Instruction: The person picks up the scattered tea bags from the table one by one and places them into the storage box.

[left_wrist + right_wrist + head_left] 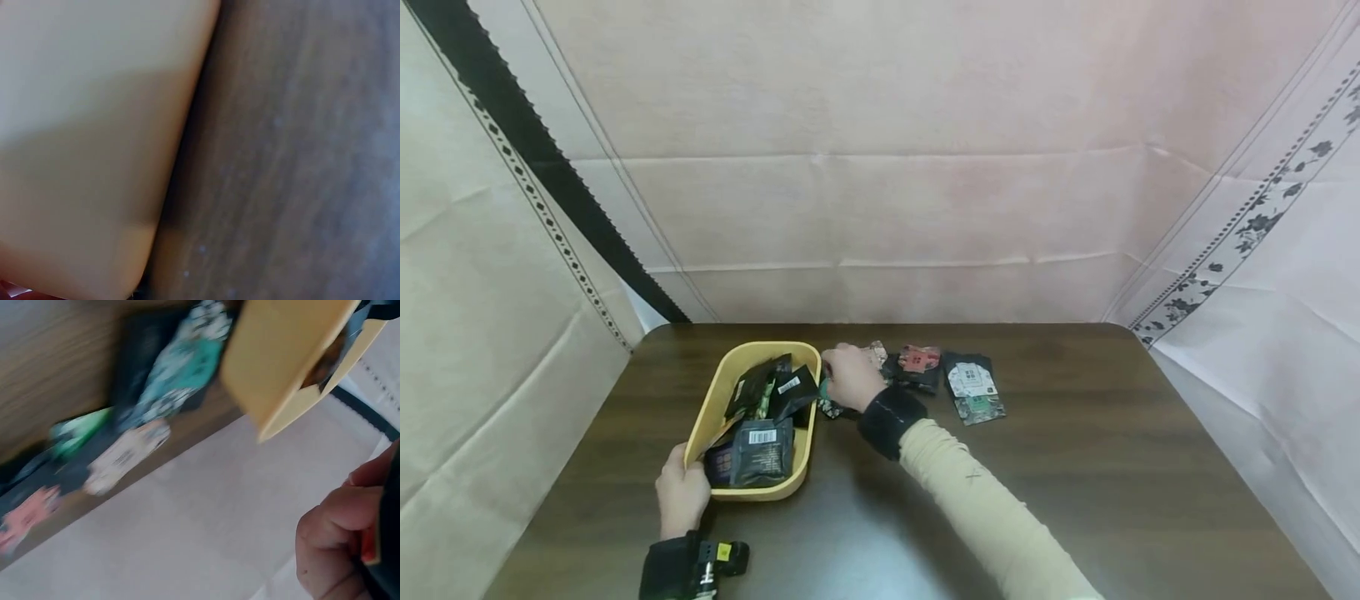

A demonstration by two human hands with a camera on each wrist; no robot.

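A yellow plastic basket (pixel 808 450) stands on the left part of the table, holding several dark packets (pixel 762 454). My left hand (pixel 681 494) grips its left rim near the front corner. In the left wrist view the basket's pale wall (pixel 94 125) fills one side. Just beyond the right rim is my right hand (pixel 852 377). In the right wrist view its curled fingers (pixel 331 531) hold a dark packet with a red patch (pixel 370 547), mostly cut off by the frame. A black packet with a teal label (pixel 197 365) lies beside the basket.
Right of my right hand lie a dark packet with a red label (pixel 919 360) and one with a white label (pixel 972 380). A green-marked packet (pixel 81 431) is among the row. The brown wooden table (pixel 1075 450) meets a pale cloth backdrop (pixel 925 208) at its far edge.
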